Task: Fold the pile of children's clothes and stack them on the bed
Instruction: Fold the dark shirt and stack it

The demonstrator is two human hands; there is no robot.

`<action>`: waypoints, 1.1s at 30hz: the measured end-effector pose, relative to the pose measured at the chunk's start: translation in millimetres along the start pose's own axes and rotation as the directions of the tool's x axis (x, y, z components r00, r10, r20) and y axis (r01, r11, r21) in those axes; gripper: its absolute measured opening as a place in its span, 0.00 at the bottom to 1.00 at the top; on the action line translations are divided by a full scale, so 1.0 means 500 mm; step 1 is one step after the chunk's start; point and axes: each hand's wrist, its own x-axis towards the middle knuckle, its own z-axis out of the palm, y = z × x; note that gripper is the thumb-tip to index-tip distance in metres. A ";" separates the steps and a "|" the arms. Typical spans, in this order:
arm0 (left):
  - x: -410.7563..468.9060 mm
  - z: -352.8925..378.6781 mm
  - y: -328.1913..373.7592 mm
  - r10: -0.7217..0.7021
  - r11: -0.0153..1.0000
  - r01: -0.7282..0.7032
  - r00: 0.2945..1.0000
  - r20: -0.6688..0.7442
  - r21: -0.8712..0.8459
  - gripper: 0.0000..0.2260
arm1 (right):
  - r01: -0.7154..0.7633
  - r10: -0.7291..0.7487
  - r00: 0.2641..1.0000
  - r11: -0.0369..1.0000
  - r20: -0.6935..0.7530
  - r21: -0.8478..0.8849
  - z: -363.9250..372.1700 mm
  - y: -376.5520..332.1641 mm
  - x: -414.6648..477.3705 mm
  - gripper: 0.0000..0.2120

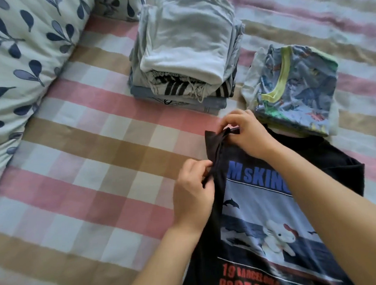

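Black printed T-shirt (259,215) lies face-up on the checked bed (96,170), its left sleeve being tucked.
The left hand (192,192) pinches the side fold, the right hand (246,132) pinches the shoulder; pulling that edge straight before pressing would likely match the folded stack (185,50) and dinosaur-print pile (294,89) behind.

- The bed (91,161) is covered with a checked sheet in pink, tan and white.
- A black printed T-shirt (260,221) is spread flat on the sheet, under both hands.
- A tall stack of folded clothes (186,52) is placed beyond the hands, a white piece on top.
- A smaller folded pile with dinosaur print (294,91) is seen just beyond the right hand.
- A leaf-patterned pillow (17,64) lies far left of the left hand.
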 end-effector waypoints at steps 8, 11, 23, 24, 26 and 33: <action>-0.019 0.080 0.031 0.174 0.891 -0.341 0.867 0.467 0.301 0.10 | -0.128 0.138 0.989 0.980 0.055 -0.155 -0.038 0.120 -0.102 0.16; -0.005 0.094 0.028 0.251 0.905 -0.342 0.909 0.333 0.252 0.10 | -0.156 0.152 0.988 0.966 -0.036 -0.205 -0.015 0.129 -0.127 0.22; 0.098 0.165 -0.040 -0.116 0.659 -0.313 0.857 0.503 0.684 0.27 | -0.116 0.135 0.991 0.911 0.020 -0.395 0.104 0.143 -0.203 0.29; 0.086 0.160 -0.029 -0.074 0.694 -0.304 0.871 0.485 0.653 0.27 | -0.121 0.125 0.992 0.928 -0.011 -0.352 0.096 0.137 -0.213 0.29; 0.043 0.140 0.001 0.093 0.774 -0.353 0.884 0.458 0.525 0.24 | -0.124 0.094 0.987 0.962 -0.130 -0.244 0.070 0.120 -0.258 0.25; -0.202 0.046 0.018 0.493 0.730 -0.659 0.692 0.528 0.182 0.11 | -0.121 0.061 0.934 0.981 -0.351 -0.153 0.046 0.146 -0.583 0.08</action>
